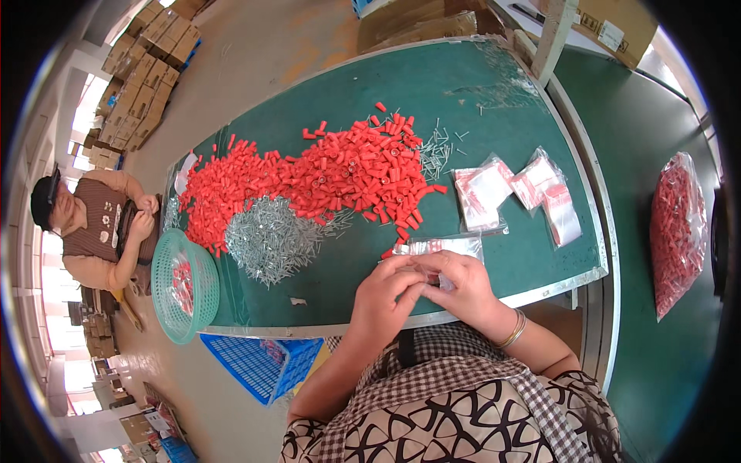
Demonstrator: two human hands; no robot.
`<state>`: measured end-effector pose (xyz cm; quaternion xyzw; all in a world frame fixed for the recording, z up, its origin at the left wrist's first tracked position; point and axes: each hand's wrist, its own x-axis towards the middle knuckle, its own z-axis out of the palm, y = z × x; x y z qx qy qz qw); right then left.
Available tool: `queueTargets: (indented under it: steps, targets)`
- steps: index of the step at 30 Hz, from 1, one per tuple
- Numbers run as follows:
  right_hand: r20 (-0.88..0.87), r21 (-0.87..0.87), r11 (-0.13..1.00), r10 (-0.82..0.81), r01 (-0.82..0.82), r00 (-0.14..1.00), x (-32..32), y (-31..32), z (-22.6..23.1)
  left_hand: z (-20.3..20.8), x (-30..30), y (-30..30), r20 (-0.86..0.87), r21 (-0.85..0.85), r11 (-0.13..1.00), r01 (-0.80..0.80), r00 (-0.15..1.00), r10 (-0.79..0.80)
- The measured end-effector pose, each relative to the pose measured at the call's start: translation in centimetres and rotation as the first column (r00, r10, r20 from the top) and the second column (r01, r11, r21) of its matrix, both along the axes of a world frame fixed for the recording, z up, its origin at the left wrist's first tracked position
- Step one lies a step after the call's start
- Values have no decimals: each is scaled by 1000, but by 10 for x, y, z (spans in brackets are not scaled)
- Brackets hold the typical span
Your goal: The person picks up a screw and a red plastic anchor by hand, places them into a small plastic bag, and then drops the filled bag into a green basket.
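Note:
My left hand (384, 295) and my right hand (465, 284) meet at the table's near edge, fingertips pinched together. Between them a bit of clear plastic bag (445, 283) shows; the fingers cover the rest of it. Just beyond my hands lies a flat stack of clear bags (455, 247) with red and white markings. A large heap of small red tapered plastic plugs (347, 170) spreads over the table. In front of it sits a pile of silver screws (270, 241), and more loose screws (438, 153) lie at the heap's right end.
Several stacks of small bags (482, 193) lie on the green table (525, 270) at right. A clear sack of red pieces (679, 231) rests on another surface. A green basket (202, 297) stands at the left corner near another person (100, 224); a blue crate (251, 366) is below.

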<state>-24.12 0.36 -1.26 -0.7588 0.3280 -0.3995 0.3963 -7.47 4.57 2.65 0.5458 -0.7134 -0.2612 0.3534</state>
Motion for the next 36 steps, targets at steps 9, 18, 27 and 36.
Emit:
queueTargets:
  steps: [9,18,27,36]
  targets:
    - [243,535,827,43,-171,969,4,7,16,6,29,6,49,-76,996,40,998,-36]
    - [242,603,792,-71,-93,968,20,16,23,8,29,17,-130,100,985,-144,979,156]
    - [165,347,937,-13,-46,986,22,20,26,11,27,21,-204,116,987,-113,970,135]
    - [181,289,956,-5,-48,983,24,25,22,7,45,29,-229,219,971,-100,962,151]
